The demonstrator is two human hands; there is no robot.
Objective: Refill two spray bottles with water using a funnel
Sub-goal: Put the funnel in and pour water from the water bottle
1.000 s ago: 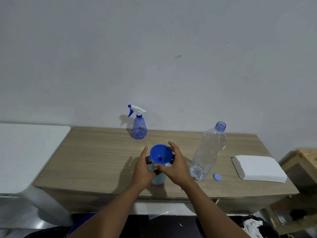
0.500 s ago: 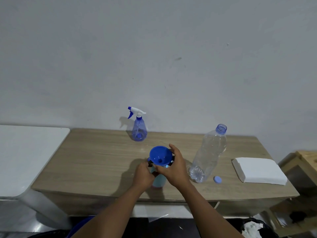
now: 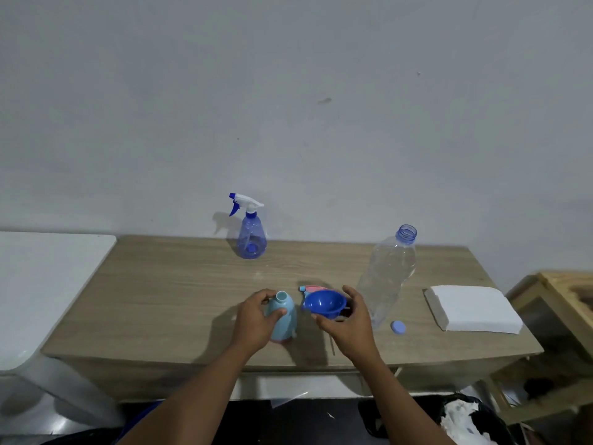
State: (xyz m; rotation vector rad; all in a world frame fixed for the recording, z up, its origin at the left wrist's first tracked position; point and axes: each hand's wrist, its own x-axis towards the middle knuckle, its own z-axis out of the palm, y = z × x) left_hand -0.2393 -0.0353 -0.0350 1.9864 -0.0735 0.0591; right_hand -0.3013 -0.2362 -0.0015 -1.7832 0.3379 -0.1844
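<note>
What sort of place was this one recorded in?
Probably a plain spare room or home workspace: a wooden table against a bare wall, an open wooden shelf unit at the right, and a black bin bag of waste paper on the floor. No sink or tap shows.

Backed by a plain pale grey painted wall (image 3: 288,91), faintly scuffed, dimly and evenly lit. Against it, a long light wood-grain table (image 3: 167,284). Beside its left edge, a smooth white flat-topped surface (image 3: 41,284); off its right corner, a pale raw-wood shelf unit (image 3: 564,284). Below the near edge, dark floor (image 3: 288,425) and a black bin bag (image 3: 417,425) holding crumpled white paper.
</note>
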